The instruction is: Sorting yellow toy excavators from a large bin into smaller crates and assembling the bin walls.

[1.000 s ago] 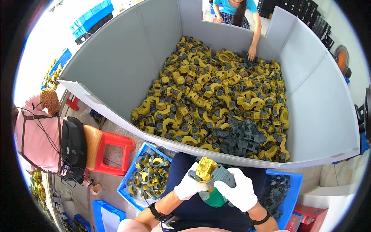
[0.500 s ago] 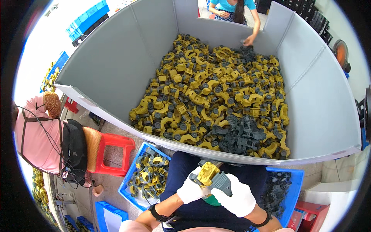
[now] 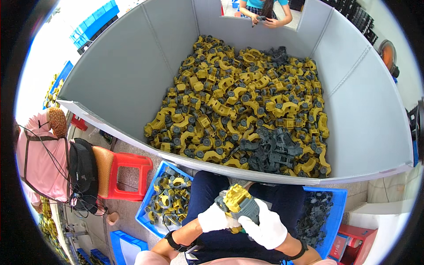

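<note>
The gloved left hand [image 3: 214, 219] grasped a yellow-and-grey toy vehicle [image 3: 237, 198] at the lower centre of the frame, and the gloved right hand [image 3: 267, 227] gripped its grey end. To their left stood a blue crate [image 3: 144, 210] of similar pieces; at lower right, a second blue crate [image 3: 337, 213] held dark parts [image 3: 314, 218]. Above, a grey-walled bin [image 3: 123, 66] contained heaped yellow vehicles [image 3: 225, 110]. At the top edge, a co-worker [image 3: 274, 22] held a dark piece [image 3: 261, 18].

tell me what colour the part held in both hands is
The part is yellow and dark grey; the head view shows it best.
</note>
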Tool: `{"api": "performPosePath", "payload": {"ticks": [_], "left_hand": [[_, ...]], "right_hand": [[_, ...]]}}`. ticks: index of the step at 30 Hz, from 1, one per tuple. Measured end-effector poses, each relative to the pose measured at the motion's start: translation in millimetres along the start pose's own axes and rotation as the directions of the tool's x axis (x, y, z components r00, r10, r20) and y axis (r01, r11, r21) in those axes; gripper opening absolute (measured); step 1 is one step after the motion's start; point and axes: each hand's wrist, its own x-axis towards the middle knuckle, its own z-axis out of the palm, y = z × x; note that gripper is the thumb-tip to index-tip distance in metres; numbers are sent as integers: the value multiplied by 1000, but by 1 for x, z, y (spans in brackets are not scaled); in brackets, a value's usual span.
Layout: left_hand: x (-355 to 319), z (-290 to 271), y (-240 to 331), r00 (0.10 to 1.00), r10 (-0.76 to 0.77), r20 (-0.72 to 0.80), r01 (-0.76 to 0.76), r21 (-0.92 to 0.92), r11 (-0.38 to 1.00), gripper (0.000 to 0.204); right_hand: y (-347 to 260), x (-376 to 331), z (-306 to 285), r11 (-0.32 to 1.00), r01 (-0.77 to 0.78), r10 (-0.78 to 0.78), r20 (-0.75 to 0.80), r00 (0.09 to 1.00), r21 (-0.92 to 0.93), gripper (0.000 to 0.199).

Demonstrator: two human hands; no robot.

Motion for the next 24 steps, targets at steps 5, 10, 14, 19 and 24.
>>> {"api": "performPosePath", "payload": {"ticks": [5,10,14,19,24], "left_hand": [[1,-2,23,987,-116,108,156,-534,831,60],[-4,5,32,944,-301,136,303,-716,629,67],[3,19,31,955,-265,-132,40,-829,558,70],[-4,19,-5,895,-443,-40,100,-952,288,48],[-29,-4,-4,856,-515,-48,58,-981,187,47]], "right_hand": [[-1,17,-4,997,-79,79,-21,997,-3,55],[2,32,3,963,162,-202,-178,963,-217,58],[-6,49,13,943,235,-278,-174,945,-234,52],[18,63,30,957,199,-238,-178,955,-211,42],[16,76,57,972,208,-225,-178,958,-109,39]]}}
